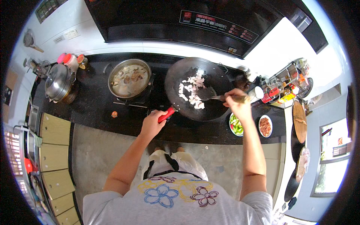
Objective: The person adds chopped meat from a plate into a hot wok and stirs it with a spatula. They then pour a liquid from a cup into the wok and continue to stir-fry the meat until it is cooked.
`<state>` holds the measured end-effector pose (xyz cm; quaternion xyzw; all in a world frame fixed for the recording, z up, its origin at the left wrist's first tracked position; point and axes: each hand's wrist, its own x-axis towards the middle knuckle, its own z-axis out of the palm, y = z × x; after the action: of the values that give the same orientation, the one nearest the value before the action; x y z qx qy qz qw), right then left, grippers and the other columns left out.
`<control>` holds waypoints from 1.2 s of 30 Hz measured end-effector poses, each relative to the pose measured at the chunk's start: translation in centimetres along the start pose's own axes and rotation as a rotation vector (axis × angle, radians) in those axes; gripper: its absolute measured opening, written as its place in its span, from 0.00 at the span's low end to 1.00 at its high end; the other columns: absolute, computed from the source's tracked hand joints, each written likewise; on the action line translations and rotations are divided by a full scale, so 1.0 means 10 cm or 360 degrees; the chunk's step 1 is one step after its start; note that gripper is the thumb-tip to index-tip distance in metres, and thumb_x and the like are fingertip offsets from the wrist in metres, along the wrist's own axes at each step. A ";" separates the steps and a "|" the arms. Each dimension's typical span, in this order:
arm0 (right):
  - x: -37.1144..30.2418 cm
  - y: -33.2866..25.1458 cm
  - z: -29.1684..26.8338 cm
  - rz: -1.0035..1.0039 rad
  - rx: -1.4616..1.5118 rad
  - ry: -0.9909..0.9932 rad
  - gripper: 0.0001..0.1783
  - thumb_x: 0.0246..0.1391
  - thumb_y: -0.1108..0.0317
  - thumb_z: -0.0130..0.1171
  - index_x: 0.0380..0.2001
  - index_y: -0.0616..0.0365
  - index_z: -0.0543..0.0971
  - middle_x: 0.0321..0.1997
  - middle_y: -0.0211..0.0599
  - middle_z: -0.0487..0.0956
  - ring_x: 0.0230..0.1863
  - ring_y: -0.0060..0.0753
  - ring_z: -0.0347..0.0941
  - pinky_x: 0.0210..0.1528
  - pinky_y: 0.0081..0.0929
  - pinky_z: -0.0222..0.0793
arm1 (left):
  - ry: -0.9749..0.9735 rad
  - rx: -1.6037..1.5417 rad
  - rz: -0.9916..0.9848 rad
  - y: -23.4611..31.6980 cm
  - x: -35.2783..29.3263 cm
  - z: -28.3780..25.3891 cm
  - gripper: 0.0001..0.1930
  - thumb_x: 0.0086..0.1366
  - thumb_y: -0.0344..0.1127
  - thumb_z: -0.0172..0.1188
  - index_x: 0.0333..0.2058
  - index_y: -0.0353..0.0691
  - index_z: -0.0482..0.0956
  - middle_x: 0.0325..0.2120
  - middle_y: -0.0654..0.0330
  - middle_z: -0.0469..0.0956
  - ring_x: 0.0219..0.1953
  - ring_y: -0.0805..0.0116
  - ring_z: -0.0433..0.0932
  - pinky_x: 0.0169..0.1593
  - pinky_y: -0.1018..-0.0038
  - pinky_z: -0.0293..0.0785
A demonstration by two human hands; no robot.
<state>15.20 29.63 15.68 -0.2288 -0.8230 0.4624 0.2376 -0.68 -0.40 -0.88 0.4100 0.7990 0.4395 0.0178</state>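
A large dark wok (219,84) sits on the stove in front of me. My left hand (152,122) is closed round its red handle (167,114). In my right hand (237,100) is a spatula (205,93), its dark blade down in the wok against pale pink-white pieces of food (195,83), probably sliced meat. These pieces lie spread over the left and middle of the wok. Near my right forearm stand a white bowl of cut green vegetables (236,124) and, farther right, a white bowl of reddish-brown meat (265,126).
Left of the wok, a wide pan of cloudy broth (129,78) occupies another burner. A lidded steel pot (60,83) and jars (70,60) stand at the far left. A condiment rack (287,80) fills the back right corner. The black range hood (180,26) overhangs the counter's back.
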 end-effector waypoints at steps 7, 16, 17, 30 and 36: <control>0.03 -0.52 0.09 0.0348 -0.0103 -0.0068 0.07 0.51 0.72 0.61 0.26 0.67 0.78 0.20 0.40 0.80 0.19 0.28 0.80 0.21 0.23 0.76 | 0.0044 0.0020 -0.0013 0.01 -0.03 0.02 0.19 0.53 0.31 0.67 0.45 0.48 0.78 0.37 0.54 0.78 0.38 0.50 0.79 0.41 0.61 0.77; 0.36 0.19 0.51 -0.0152 0.0309 0.0341 0.02 0.55 0.76 0.59 0.30 0.65 0.79 0.27 0.35 0.81 0.27 0.24 0.79 0.28 0.22 0.77 | 0.0079 0.0022 -0.0008 0.02 -0.03 -0.02 0.17 0.53 0.30 0.66 0.44 0.46 0.78 0.34 0.53 0.78 0.36 0.50 0.79 0.39 0.61 0.77; 0.36 0.30 0.54 -0.0180 0.0342 0.0350 0.02 0.55 0.77 0.59 0.30 0.65 0.79 0.28 0.34 0.81 0.27 0.23 0.79 0.30 0.21 0.77 | 0.0070 0.0044 -0.0003 0.06 -0.01 -0.03 0.17 0.53 0.30 0.66 0.44 0.46 0.78 0.35 0.53 0.78 0.36 0.50 0.79 0.39 0.61 0.77; -0.83 0.89 0.42 -0.0346 0.0109 0.0139 0.02 0.54 0.80 0.59 0.32 0.65 0.78 0.36 0.39 0.79 0.34 0.27 0.79 0.39 0.22 0.76 | 0.0035 0.0001 0.0006 0.02 -0.01 0.01 0.18 0.54 0.30 0.66 0.45 0.45 0.79 0.38 0.53 0.79 0.38 0.50 0.80 0.42 0.62 0.77; -0.19 0.57 0.07 0.0171 0.0533 0.0110 0.05 0.58 0.73 0.59 0.33 0.65 0.77 0.35 0.42 0.82 0.28 0.31 0.82 0.31 0.24 0.81 | 0.0010 0.0028 0.0052 0.06 0.01 0.00 0.18 0.54 0.30 0.66 0.46 0.45 0.79 0.39 0.53 0.79 0.38 0.50 0.80 0.42 0.62 0.77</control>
<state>17.16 30.71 10.03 -0.2454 -0.7126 0.5968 0.2755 -0.36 -0.20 -0.41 0.4218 0.7961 0.4339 0.0044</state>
